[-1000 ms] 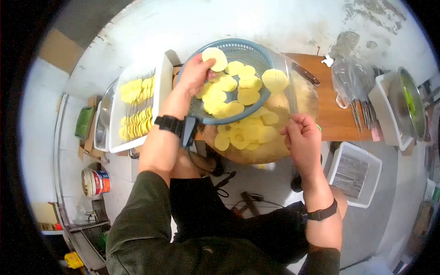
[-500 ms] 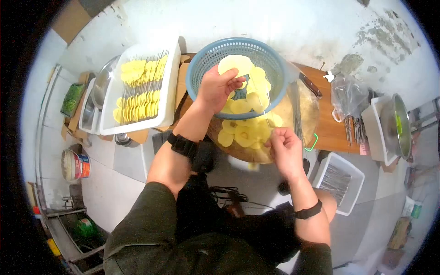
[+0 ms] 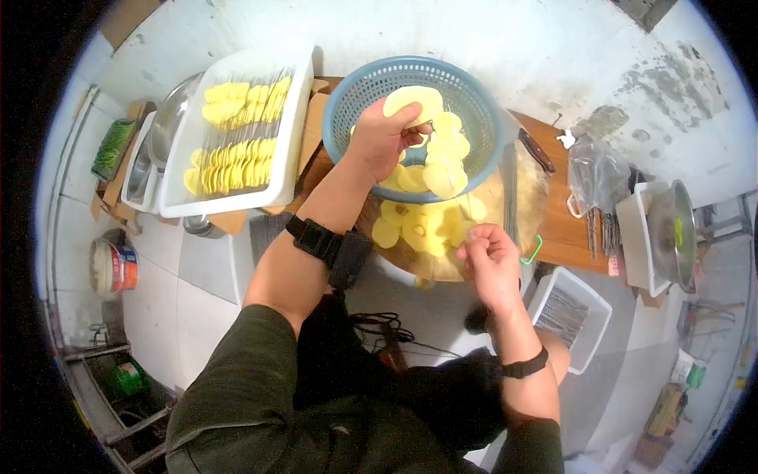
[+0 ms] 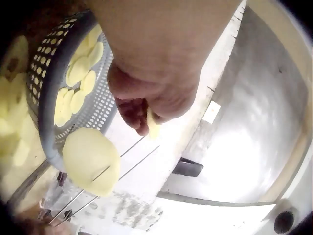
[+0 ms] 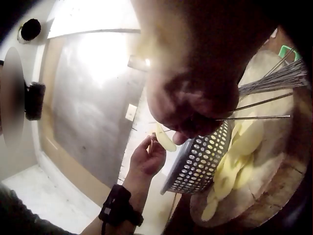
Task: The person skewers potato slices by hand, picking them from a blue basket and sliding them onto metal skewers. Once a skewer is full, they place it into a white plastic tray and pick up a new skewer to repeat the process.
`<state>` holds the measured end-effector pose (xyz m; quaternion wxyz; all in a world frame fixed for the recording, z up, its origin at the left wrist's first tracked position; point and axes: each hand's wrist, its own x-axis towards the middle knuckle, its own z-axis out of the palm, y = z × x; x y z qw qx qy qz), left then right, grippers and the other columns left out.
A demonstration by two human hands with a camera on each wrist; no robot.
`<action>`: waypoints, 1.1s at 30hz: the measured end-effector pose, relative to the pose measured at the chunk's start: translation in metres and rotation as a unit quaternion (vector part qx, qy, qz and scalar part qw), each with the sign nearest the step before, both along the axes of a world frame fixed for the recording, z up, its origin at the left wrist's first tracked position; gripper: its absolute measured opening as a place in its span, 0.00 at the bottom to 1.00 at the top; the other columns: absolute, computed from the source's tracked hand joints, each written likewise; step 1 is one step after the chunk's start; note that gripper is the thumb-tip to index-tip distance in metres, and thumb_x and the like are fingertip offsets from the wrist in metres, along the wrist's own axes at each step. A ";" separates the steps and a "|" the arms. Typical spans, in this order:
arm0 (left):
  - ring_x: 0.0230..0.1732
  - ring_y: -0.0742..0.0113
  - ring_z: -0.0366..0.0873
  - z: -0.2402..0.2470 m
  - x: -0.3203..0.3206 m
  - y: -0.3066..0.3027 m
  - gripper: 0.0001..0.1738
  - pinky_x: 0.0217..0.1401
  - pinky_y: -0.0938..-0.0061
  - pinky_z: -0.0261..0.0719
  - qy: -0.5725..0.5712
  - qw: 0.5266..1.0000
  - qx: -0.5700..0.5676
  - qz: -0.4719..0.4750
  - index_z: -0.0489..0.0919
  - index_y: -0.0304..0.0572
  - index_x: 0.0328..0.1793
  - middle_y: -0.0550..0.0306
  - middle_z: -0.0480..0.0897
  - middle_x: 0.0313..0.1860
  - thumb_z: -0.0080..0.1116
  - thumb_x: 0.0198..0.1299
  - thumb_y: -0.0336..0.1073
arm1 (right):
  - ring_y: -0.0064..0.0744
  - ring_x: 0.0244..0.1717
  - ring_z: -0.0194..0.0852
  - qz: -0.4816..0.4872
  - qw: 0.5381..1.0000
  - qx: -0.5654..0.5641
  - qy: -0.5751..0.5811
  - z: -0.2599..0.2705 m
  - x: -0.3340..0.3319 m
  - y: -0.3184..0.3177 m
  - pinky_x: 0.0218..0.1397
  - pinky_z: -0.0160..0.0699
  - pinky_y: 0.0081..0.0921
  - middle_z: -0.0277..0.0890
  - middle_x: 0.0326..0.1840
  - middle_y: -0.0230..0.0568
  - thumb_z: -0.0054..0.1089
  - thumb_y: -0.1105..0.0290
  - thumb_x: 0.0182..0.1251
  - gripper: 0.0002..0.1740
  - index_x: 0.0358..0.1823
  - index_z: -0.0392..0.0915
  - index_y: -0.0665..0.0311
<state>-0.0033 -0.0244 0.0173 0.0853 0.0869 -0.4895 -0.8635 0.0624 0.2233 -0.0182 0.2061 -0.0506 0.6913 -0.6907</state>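
Note:
My left hand (image 3: 384, 142) pinches a thin round potato slice (image 3: 414, 103) between thumb and fingers, over the blue colander (image 3: 335, 103). My right hand (image 3: 493, 265) grips the near end of two thin metal skewers (image 4: 76, 198), which point up towards the left hand. One potato slice (image 4: 92, 159) is threaded on them, part way along. In the left wrist view the skewer tips reach close to the slice in the left hand (image 4: 151, 93). More slices (image 4: 80, 68) lie in the colander, and others (image 3: 426, 229) are heaped on the round wooden board (image 3: 529, 189).
A white tray (image 3: 288, 170) at left holds rows of skewered slices. Loose skewers (image 3: 512, 189) and a knife (image 3: 537, 150) lie on the board's right side. Further right are a plastic bag (image 3: 592, 170), a metal bowl (image 3: 675, 237) and a low white bin of skewers (image 3: 588, 347).
My left hand, holding its slice, has moved right across the colander. The right hand has shifted left and down, bringing the skewered slice over the colander's near edge. The head view has shifted too.

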 end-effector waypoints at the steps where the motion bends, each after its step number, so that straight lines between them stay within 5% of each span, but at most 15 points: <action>1: 0.35 0.73 0.79 0.001 0.001 0.001 0.12 0.37 0.79 0.76 -0.005 1.000 -0.003 0.010 0.75 0.40 0.50 0.60 0.81 0.42 0.58 0.63 0.34 | 0.13 0.17 0.62 -0.001 1.000 0.001 0.000 -0.001 0.000 0.001 0.19 0.59 0.14 0.76 0.24 0.31 0.53 0.71 0.72 0.05 0.40 0.72 0.65; 15: 0.29 0.75 0.75 -0.003 -0.002 0.010 0.08 0.33 0.80 0.75 0.025 0.999 0.003 0.045 0.77 0.39 0.45 0.60 0.81 0.35 0.57 0.61 0.32 | 0.16 0.29 0.72 0.010 0.998 0.045 0.041 0.001 0.001 0.006 0.35 0.71 0.15 0.78 0.27 0.32 0.53 0.74 0.70 0.05 0.39 0.74 0.68; 33: 0.29 0.71 0.76 -0.005 0.003 0.026 0.10 0.32 0.78 0.75 -0.003 0.999 0.019 0.043 0.74 0.35 0.47 0.56 0.80 0.38 0.58 0.59 0.28 | 0.13 0.26 0.68 -0.025 0.999 0.029 0.022 0.004 0.005 -0.006 0.30 0.66 0.13 0.76 0.26 0.29 0.53 0.71 0.71 0.06 0.41 0.74 0.68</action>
